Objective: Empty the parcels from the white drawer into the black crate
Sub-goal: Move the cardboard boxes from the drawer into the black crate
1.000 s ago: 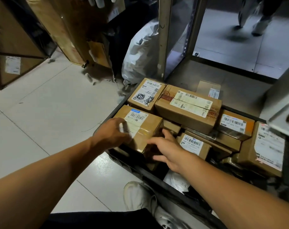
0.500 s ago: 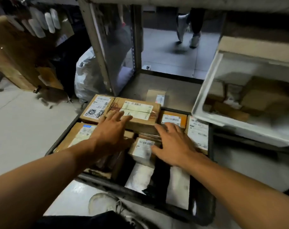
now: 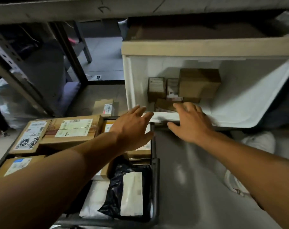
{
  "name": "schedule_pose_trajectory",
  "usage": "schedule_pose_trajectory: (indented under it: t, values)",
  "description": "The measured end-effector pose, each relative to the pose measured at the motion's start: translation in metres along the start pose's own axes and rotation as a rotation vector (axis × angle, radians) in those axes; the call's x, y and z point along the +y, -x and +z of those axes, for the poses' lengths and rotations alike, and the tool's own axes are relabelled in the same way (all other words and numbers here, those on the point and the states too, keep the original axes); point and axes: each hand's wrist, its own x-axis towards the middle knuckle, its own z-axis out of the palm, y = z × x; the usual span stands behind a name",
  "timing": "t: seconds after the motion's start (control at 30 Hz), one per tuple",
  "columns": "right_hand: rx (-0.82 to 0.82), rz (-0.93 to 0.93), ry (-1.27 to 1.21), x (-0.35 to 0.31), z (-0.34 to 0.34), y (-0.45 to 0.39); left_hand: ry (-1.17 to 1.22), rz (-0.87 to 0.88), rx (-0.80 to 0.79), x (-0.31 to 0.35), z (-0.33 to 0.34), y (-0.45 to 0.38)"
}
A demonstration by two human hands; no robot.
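Note:
The white drawer (image 3: 236, 116) stands pulled out at the upper right. Inside it lie several brown cardboard parcels: a large box (image 3: 199, 83), two small upright boxes (image 3: 157, 88) and a flat one (image 3: 165, 104) near the front. The black crate (image 3: 154, 171) sits on the floor at the lower left, packed with labelled boxes (image 3: 74, 129) and mailer bags (image 3: 132, 194). My left hand (image 3: 133, 128) hovers with fingers spread by the drawer's front left corner, holding nothing. My right hand (image 3: 190, 123) reaches over the drawer's front rim, fingers straight, above the flat parcel.
A grey metal shelf frame (image 3: 11, 63) rises at the left. One small box (image 3: 105, 107) lies on the floor between crate and drawer. A white bag (image 3: 256, 142) lies under the drawer at the right. A cardboard slab (image 3: 206, 47) covers the drawer's back.
Both hands left the boxes in the crate and moved up and right to the drawer's front rim. My view swung right, bringing the drawer's inside into sight.

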Motion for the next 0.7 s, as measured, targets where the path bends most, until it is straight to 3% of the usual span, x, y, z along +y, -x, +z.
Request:
schedule_pose_trajectory:
  t: [0.27,0.53,0.7]
  values:
    - [0.092,0.202,-0.19,0.076,-0.01,-0.046,0.151,0.016,0.09,0.044,-0.001,-0.102]
    - [0.257,0.453,-0.441,0.135,-0.004,-0.114,0.278,-0.098,0.096,0.061,0.017,-0.21]
    - [0.239,0.545,-0.602,0.157,0.001,-0.146,0.345,-0.105,0.101,0.063,0.026,-0.261]
